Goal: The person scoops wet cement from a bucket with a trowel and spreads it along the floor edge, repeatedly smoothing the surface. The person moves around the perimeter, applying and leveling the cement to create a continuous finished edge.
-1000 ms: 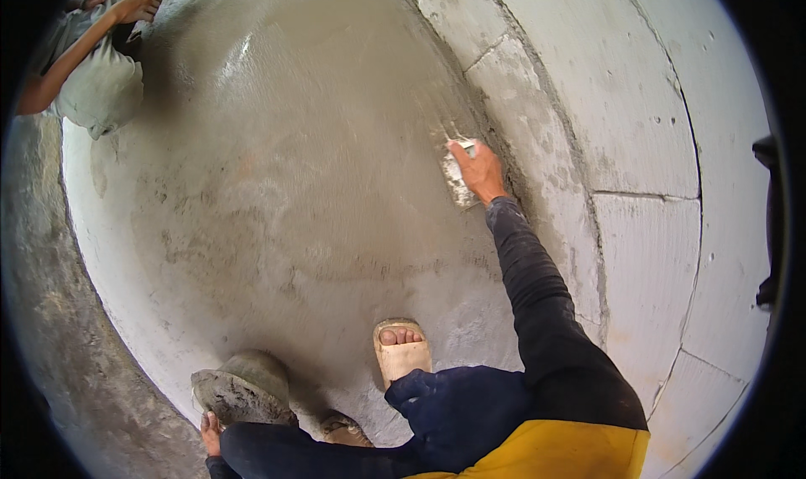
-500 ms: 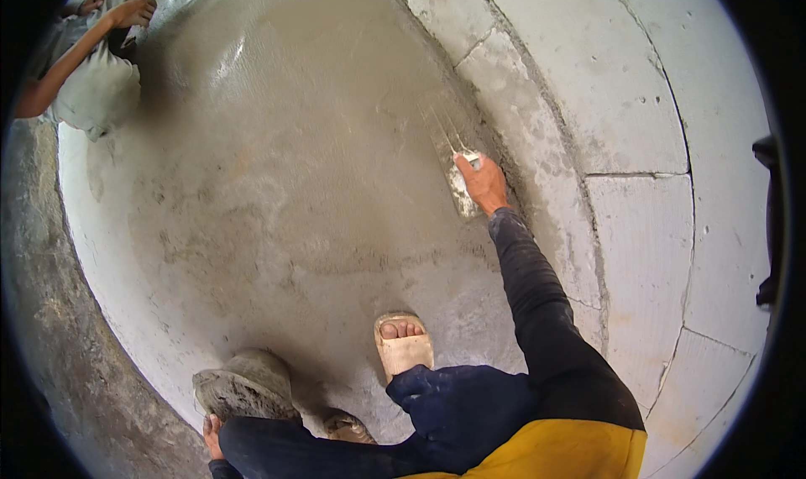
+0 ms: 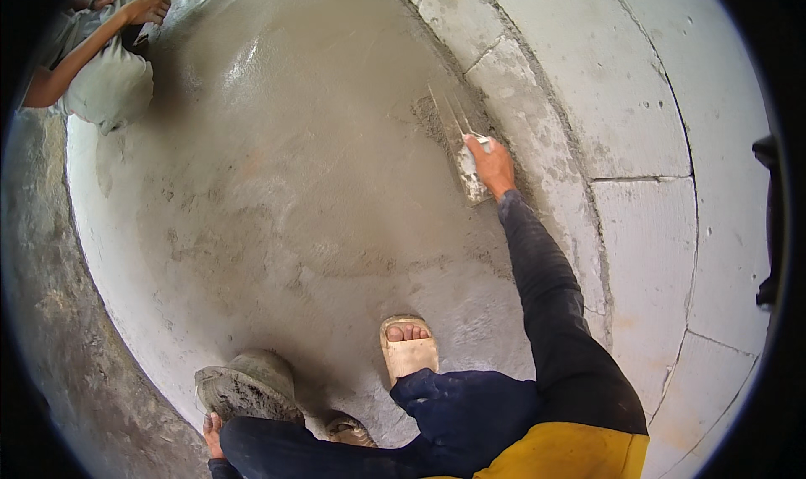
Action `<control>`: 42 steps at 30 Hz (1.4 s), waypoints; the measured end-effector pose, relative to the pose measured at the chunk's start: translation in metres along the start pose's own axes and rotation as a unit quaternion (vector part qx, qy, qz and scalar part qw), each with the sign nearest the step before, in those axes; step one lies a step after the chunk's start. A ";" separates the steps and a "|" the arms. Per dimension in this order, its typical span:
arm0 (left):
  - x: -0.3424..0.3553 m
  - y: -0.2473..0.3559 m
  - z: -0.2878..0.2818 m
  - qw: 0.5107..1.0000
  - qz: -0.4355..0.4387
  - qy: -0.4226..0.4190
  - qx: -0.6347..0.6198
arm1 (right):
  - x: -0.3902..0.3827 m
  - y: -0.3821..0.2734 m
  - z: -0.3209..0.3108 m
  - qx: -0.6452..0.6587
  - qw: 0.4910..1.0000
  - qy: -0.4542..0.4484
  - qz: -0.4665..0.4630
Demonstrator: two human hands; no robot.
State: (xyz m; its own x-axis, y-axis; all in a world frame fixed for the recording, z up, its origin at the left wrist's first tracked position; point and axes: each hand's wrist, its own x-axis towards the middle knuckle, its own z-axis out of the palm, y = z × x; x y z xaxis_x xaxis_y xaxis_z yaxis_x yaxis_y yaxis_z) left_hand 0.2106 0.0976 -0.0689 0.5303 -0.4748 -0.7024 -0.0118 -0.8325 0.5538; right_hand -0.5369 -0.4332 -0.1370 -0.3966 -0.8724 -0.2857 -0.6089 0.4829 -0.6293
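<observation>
My right hand [image 3: 492,162] grips a mortar-smeared metal trowel [image 3: 468,177], its long blade lying on wet grey mortar [image 3: 294,160] beside the right-hand strip of rough joint. At the lower left, my left hand [image 3: 213,435] has its fingers curled at the edge of a grey, mortar-crusted container [image 3: 248,387], partly hidden by my leg. My sandalled foot [image 3: 409,349] stands on the grey surface; the other sandal shows behind the container.
Pale blocks [image 3: 638,244] with cracked joints curve along the right. A co-worker in a light cap [image 3: 109,84] bends at the upper left, one bare arm [image 3: 84,55] reaching forward. A rough darker strip [image 3: 101,336] runs along the left beyond a pale edge.
My right hand and trowel dipped toward me, then moved back up and slightly right, leaving a rougher patch near the blade's tip. My left hand and the container have barely moved.
</observation>
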 end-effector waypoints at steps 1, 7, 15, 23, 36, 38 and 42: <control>0.001 0.001 0.000 1.000 -0.002 0.011 -0.020 | 0.001 -0.004 0.004 -0.020 0.999 0.029 -0.006; -0.005 0.011 0.004 1.000 0.006 0.008 0.022 | -0.003 -0.010 0.009 -0.040 0.988 -0.149 -0.026; 0.002 -0.002 -0.002 1.000 -0.025 0.010 -0.015 | -0.043 -0.013 0.039 -0.209 0.949 -0.208 -0.110; 0.010 -0.010 -0.023 0.995 0.004 -0.013 0.096 | -0.099 0.061 -0.015 -0.181 0.984 0.007 -0.001; -0.002 0.010 0.006 0.997 -0.007 -0.013 -0.077 | -0.127 0.103 -0.059 -0.200 0.978 -0.021 0.061; -0.007 0.016 0.012 0.997 0.002 -0.001 -0.073 | -0.127 0.106 -0.060 -0.160 0.985 -0.018 0.060; -0.010 0.020 0.014 0.999 0.006 0.025 -0.029 | -0.131 0.106 -0.054 -0.086 0.995 0.004 0.047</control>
State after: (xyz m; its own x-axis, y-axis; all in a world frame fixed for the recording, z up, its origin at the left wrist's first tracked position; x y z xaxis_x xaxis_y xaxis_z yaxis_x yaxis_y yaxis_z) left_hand 0.1932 0.0814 -0.0574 0.5720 -0.4678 -0.6737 0.0312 -0.8084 0.5878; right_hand -0.5865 -0.2639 -0.1273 -0.4619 -0.8225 -0.3317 -0.6778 0.5686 -0.4662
